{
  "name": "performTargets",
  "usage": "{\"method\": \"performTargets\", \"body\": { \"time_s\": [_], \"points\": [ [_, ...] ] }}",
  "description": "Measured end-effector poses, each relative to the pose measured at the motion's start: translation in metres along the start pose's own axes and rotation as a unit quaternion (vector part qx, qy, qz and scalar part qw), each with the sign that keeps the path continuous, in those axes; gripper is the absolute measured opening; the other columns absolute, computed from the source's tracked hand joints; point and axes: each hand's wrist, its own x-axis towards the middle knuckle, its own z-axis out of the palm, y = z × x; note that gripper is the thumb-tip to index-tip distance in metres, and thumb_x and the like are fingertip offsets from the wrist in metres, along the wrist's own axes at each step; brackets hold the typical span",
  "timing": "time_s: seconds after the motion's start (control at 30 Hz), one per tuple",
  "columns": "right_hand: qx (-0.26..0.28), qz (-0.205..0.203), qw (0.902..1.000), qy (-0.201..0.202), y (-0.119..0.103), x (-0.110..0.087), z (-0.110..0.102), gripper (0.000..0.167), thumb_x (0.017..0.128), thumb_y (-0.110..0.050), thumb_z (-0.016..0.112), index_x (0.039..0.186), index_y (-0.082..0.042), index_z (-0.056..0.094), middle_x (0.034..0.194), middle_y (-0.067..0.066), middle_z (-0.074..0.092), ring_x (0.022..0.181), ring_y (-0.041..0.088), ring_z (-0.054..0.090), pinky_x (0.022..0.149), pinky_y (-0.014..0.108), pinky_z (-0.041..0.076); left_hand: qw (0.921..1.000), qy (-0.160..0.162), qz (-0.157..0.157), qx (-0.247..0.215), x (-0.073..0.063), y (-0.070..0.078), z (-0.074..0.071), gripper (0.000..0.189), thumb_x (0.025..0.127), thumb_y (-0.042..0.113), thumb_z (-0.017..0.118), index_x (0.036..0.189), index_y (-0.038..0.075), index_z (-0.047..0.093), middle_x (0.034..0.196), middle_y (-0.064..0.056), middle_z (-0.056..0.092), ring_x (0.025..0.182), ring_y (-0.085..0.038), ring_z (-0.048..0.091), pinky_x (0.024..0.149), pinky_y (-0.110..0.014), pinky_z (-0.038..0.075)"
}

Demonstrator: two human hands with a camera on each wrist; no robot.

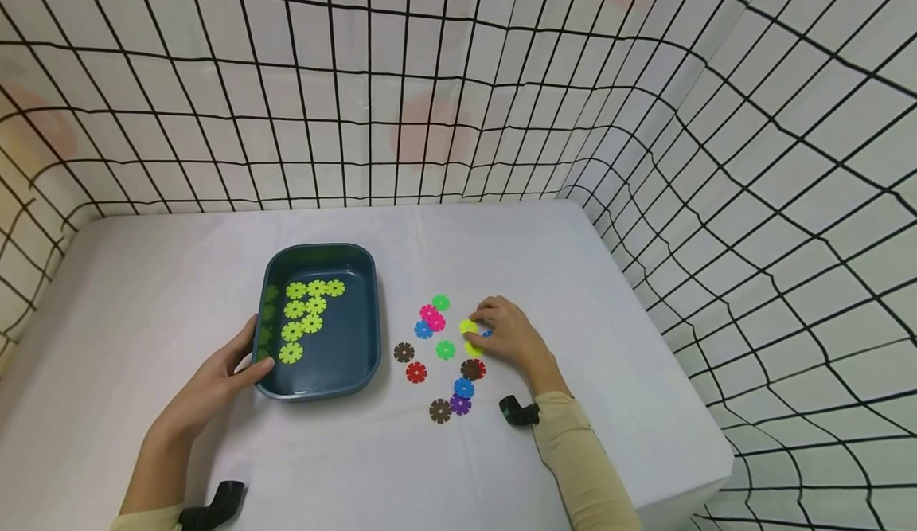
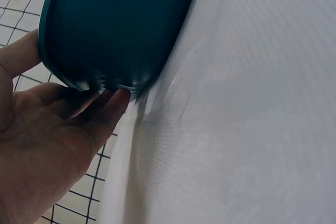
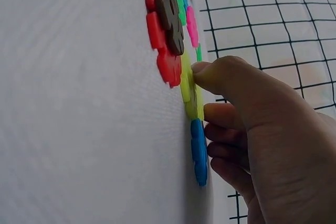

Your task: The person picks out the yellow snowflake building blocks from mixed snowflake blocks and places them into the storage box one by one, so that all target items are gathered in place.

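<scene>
My left hand (image 1: 211, 388) grips the near left corner of a dark blue plastic tray (image 1: 347, 352), thumb over the rim and the other fingers against the outer wall. Several yellow-green flower-shaped discs (image 1: 294, 309) lie in the tray's left part. To the right, my right hand (image 1: 514, 338) pinches a yellow flower-shaped disc (image 1: 468, 326) between thumb and forefinger, low at the table. A second yellow disc (image 1: 474, 349) lies under the thumb. In the right wrist view a blue disc (image 3: 199, 153) lies beside the curled fingers.
Loose flower discs lie between tray and right hand: pink (image 1: 435, 322), green (image 1: 446, 349), red (image 1: 416, 372), brown (image 1: 440, 411), blue (image 1: 464, 388) and purple (image 1: 461, 404), some overlapping. A black grid fence (image 1: 368, 117) surrounds the back and sides of the white-covered table (image 1: 344, 467).
</scene>
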Motion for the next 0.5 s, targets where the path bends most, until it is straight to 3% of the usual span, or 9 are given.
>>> {"method": "performTargets", "body": {
  "time_s": [0.5],
  "points": [
    [0.005, -0.019, 0.9998, 0.007, 0.0022, 0.0031, 0.0023, 0.027, 0.077, -0.026, 0.082, 0.096, -0.007, 0.076, 0.102, 0.006, 0.068, 0.098, 0.021, 0.063, 0.09, 0.036, 0.055, 0.9999, -0.005, 0.011, -0.004, -0.0009, 0.0005, -0.0011, 0.087, 0.098, 0.024, 0.058, 0.156, 0.007, -0.004, 0.163, -0.017, -0.006, 0.148, -0.046, -0.007, 0.113, -0.07, 0.008]
  ]
}}
